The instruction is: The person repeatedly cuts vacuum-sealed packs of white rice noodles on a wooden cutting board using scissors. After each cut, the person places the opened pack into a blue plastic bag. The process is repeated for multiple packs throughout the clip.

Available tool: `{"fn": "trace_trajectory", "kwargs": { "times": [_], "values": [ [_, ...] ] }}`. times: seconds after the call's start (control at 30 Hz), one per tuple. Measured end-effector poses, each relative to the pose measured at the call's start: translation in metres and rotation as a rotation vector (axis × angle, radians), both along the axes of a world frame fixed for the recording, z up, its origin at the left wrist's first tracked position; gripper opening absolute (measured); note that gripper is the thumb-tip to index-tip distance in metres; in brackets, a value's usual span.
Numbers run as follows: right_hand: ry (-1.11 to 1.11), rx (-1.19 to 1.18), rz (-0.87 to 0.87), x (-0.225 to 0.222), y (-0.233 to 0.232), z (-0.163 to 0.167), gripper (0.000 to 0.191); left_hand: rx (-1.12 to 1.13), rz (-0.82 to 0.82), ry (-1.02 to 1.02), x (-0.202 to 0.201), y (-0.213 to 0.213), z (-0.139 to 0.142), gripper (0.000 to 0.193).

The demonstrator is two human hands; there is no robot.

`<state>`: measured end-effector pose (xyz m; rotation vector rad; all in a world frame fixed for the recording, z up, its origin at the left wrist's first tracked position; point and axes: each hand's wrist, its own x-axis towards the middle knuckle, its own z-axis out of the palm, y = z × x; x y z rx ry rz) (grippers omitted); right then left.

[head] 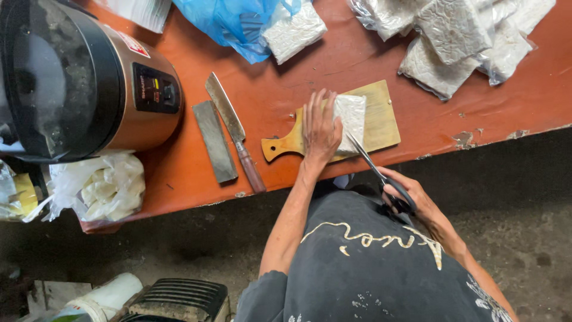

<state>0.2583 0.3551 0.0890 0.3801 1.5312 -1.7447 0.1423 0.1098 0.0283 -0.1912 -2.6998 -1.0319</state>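
My left hand [320, 127] lies flat on a white plastic-wrapped block [351, 116], pressing it onto a wooden cutting board [378, 119] with a handle pointing left. My right hand [411, 194] grips black-handled scissors [378, 173]. Their blades point up-left and touch the block's near edge. The board sits at the front edge of an orange table [286, 89].
A cleaver [233, 128] and a grey sharpening stone [214, 142] lie left of the board. A rice cooker [77, 77] stands far left, with crumpled plastic [101, 186] below it. More wrapped white blocks [459, 36] and a blue bag [238, 24] lie at the back.
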Motion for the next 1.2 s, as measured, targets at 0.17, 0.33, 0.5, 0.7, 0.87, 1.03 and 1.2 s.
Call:
{"fn": "trace_trajectory", "kwargs": {
  "times": [0.17,0.33,0.5,0.7,0.87,1.03,1.2],
  "values": [
    [0.102,-0.004,-0.187,-0.015,-0.005,-0.019,0.070,-0.141,-0.178,-0.041,-0.025,-0.006,0.001,0.060],
    [0.156,-0.041,-0.215,-0.019,0.008,-0.018,0.071,-0.146,-0.068,-0.041,0.003,-0.008,0.006,0.062],
    [0.020,-0.014,0.061,0.000,0.021,-0.004,0.073,-0.137,-0.026,-0.046,0.025,-0.012,0.006,0.061],
    [0.080,-0.003,-0.073,-0.011,-0.010,-0.012,0.071,-0.138,-0.006,-0.036,0.029,-0.014,0.001,0.058],
    [0.105,-0.046,-0.125,-0.020,-0.016,-0.014,0.069,-0.119,0.035,-0.056,0.031,-0.007,0.006,0.060],
    [0.091,0.022,-0.057,-0.007,-0.007,-0.010,0.070,-0.103,0.037,-0.042,0.026,-0.003,0.010,0.062],
    [0.121,-0.029,-0.077,-0.015,-0.017,-0.017,0.070,-0.129,0.019,-0.025,0.018,0.002,0.005,0.060]
  ]
}}
